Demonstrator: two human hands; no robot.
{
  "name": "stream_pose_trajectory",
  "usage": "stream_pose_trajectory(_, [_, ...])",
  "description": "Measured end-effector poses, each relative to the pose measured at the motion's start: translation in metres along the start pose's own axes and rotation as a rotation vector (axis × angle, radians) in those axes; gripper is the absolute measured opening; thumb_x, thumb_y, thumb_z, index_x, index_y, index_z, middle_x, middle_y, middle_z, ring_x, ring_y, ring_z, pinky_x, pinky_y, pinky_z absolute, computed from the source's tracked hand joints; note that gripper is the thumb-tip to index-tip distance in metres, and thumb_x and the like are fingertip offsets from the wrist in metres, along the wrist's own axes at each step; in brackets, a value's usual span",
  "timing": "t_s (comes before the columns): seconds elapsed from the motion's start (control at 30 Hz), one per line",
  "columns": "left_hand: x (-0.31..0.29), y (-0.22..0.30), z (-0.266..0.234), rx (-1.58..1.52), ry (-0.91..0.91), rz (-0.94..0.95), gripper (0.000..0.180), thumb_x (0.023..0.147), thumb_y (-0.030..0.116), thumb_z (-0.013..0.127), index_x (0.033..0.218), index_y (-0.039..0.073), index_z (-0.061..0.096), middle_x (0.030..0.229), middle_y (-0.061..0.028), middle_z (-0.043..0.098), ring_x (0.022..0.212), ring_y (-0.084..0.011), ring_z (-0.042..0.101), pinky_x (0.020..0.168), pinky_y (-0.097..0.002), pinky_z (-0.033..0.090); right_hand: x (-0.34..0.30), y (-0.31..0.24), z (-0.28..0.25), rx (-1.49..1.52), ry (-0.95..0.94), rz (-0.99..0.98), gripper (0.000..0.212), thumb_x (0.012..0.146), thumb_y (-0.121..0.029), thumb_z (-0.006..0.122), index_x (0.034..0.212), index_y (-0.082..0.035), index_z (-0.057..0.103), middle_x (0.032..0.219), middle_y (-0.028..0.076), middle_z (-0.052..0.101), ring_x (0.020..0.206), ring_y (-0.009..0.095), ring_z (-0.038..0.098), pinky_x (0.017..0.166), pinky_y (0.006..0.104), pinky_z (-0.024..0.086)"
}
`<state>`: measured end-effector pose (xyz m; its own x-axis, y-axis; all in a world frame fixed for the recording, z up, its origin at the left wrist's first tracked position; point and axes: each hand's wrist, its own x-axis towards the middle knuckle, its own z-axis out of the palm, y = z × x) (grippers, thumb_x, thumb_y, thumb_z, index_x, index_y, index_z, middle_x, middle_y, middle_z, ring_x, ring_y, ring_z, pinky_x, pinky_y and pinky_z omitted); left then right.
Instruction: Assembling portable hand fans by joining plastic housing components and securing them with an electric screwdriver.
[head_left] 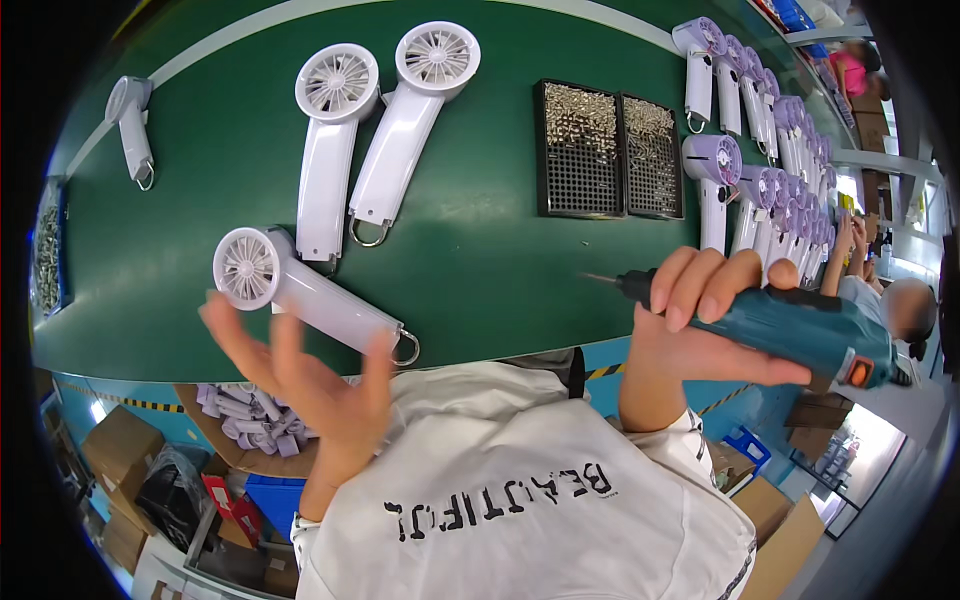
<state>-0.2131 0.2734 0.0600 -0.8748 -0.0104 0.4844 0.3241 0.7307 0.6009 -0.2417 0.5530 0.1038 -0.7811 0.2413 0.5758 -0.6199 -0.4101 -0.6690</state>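
My right hand (700, 315) grips a teal electric screwdriver (800, 328), its thin bit pointing left over the table. My left hand (325, 390) is blurred, fingers spread, and holds nothing. Just beyond it lies a white handheld fan (335, 308) with a round grille and a metal ring at its handle end; whether my fingertips touch it I cannot tell. Two more white handheld fans (326, 180) (400, 150) lie farther back, side by side. Two black trays of small screws (580, 185) (655, 185) sit beyond the screwdriver's tip.
Rows of lilac-backed fans (712, 160) line the table's right side. Another fan (132, 130) lies far left, near a bin of small metal parts (48, 255). Below the table's near edge stands a box of lilac parts (255, 420). Other people work at far right.
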Motion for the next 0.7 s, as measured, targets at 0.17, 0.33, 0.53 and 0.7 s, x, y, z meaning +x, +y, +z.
stream_pose_trajectory(0.17, [0.003,0.038,0.012,-0.364,-0.131,0.2,0.027,0.07,0.008,0.075,0.096,0.011,0.07,0.108,-0.0071,0.066,0.112,-0.0326,0.055,0.1,-0.0518,0.036,0.001,0.021,-0.039,-0.074,0.15,-0.007,0.097,0.072,-0.093,0.032,0.123,-0.012,0.05,0.062,0.004,0.048,0.041,0.016,0.044,0.04,0.0311,0.04])
stream_pose_trajectory(0.33, [-0.006,0.035,0.025,-0.515,-0.107,0.169,0.029,0.068,0.003,0.075,0.097,0.006,0.07,0.106,-0.0074,0.066,0.095,-0.0266,0.057,0.08,-0.0415,0.042,-0.004,0.04,-0.036,-0.065,0.272,0.06,0.096,0.07,-0.095,0.03,0.118,-0.015,0.052,0.059,0.003,0.047,0.041,0.015,0.043,0.038,0.0298,0.038])
stream_pose_trajectory(0.53, [-0.003,0.05,0.043,-0.491,-0.187,-0.05,0.031,0.07,0.0,0.076,0.099,0.004,0.07,0.086,-0.0053,0.06,0.076,-0.0214,0.055,0.066,-0.0328,0.039,-0.001,0.026,-0.012,-0.052,0.037,-0.061,0.093,0.077,-0.089,0.031,0.121,-0.01,0.052,0.063,0.003,0.047,0.041,0.015,0.043,0.039,0.0299,0.038])
stream_pose_trajectory(0.7, [0.002,0.059,0.049,-0.534,-0.182,0.092,0.025,0.072,0.003,0.075,0.096,0.005,0.069,0.082,-0.0036,0.06,0.071,-0.0211,0.055,0.064,-0.0339,0.039,-0.003,0.042,-0.038,-0.177,0.103,-0.074,0.091,0.079,-0.089,0.029,0.12,-0.011,0.052,0.062,0.002,0.047,0.041,0.014,0.042,0.037,0.0294,0.037])
